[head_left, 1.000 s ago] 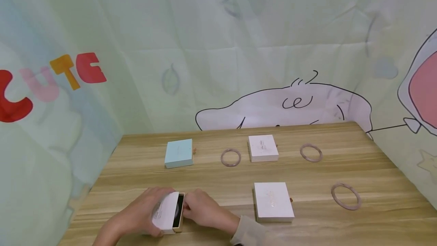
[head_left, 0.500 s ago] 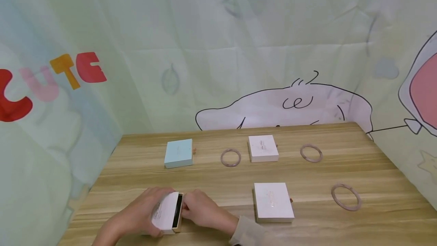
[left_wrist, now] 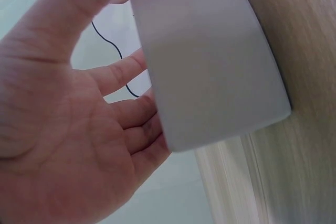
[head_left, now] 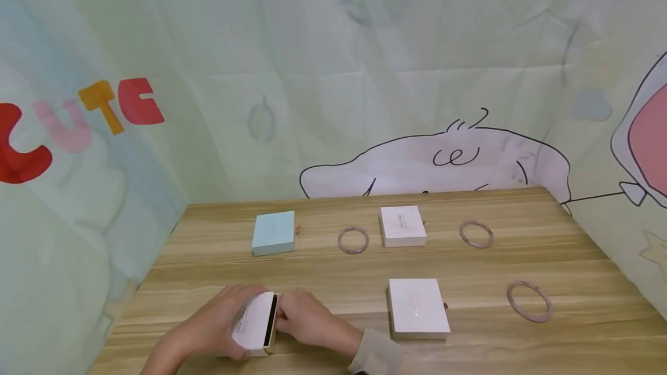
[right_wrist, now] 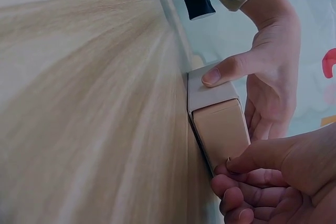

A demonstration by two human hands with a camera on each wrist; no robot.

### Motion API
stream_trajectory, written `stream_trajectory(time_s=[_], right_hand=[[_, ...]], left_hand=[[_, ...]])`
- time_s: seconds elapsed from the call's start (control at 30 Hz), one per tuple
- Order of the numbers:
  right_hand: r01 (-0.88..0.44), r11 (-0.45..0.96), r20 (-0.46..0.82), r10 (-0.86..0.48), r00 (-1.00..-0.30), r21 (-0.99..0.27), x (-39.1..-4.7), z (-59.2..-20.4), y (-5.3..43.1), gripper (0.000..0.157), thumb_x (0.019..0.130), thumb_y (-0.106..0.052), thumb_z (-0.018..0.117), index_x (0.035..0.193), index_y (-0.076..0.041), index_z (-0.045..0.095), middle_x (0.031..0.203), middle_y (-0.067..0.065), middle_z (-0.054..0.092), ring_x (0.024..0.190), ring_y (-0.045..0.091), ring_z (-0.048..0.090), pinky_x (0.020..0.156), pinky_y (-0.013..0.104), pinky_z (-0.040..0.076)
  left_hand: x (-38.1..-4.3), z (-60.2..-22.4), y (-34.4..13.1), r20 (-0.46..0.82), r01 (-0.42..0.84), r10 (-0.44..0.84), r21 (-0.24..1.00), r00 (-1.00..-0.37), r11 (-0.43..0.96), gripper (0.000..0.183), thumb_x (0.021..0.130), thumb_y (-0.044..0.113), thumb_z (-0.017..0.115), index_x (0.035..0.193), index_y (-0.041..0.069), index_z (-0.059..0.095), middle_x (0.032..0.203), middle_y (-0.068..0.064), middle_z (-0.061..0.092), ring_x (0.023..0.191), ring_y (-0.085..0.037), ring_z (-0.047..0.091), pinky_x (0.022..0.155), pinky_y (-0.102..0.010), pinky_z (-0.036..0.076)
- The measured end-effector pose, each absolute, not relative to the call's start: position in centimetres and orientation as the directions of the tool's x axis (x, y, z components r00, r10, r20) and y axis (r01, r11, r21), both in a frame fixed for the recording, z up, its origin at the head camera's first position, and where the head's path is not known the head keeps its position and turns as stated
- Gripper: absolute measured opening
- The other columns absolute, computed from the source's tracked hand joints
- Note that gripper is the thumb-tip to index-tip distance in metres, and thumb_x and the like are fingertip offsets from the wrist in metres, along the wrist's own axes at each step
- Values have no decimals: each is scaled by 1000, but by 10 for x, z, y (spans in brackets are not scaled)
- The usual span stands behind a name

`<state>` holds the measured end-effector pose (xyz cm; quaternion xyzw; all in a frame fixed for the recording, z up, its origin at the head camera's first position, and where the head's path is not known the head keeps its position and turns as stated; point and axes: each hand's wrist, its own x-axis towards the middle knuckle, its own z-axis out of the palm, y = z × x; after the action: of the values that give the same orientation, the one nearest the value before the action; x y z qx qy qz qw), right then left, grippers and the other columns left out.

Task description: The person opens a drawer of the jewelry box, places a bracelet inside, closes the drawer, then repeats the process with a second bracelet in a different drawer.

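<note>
White, with dark script across its top, a lettered box (head_left: 256,327) sits clasped in a person's left grip (head_left: 221,320), thumb on its near side and fingers around the far one, low at the bench's near left. Facing it, the right grip (head_left: 308,318) pinches at the end of a tan drawer (right_wrist: 223,129), thumb meeting forefinger; any tab between them is hidden. The relation that seems to count most: the drawer lies between the two grips, touching the right one and just to its left, its exposed edge running near to far, across the line that joins them.

From the head view, a dark slit marks where the drawer stands slightly out, too narrow to reveal any contents. Only the right wrist view shows the drawer's plain end face; the left wrist view offers just a blank, pale side of the box.

Farther out on the wood-grained bench (head_left: 333,271), a larger white box (head_left: 418,307) lies left of a near bangle (head_left: 539,320). Behind them, left to right, stand a pale blue box (head_left: 274,232), a mauve bangle (head_left: 353,252), a smaller white box (head_left: 403,225) and a far-right bangle (head_left: 479,246), before a pale printed backdrop (head_left: 234,103).
</note>
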<state>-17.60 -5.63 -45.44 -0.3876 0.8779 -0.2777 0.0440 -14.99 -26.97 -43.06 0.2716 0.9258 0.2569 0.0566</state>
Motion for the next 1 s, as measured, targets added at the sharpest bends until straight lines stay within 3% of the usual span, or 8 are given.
stream_trajectory(time_s=[1.0], right_hand=[[-631,499,110,-727,-678,-594,-177,-457,-64,39,92,-4,68,62,-14,45,53,-11,37,45,-3,33,43,13,29]], left_hand=[[-149,-429,-270,46,484,534,492,-845,724,95,51,22,95,135,10,52,124,0,55,103,-17,48,83,-34,44]])
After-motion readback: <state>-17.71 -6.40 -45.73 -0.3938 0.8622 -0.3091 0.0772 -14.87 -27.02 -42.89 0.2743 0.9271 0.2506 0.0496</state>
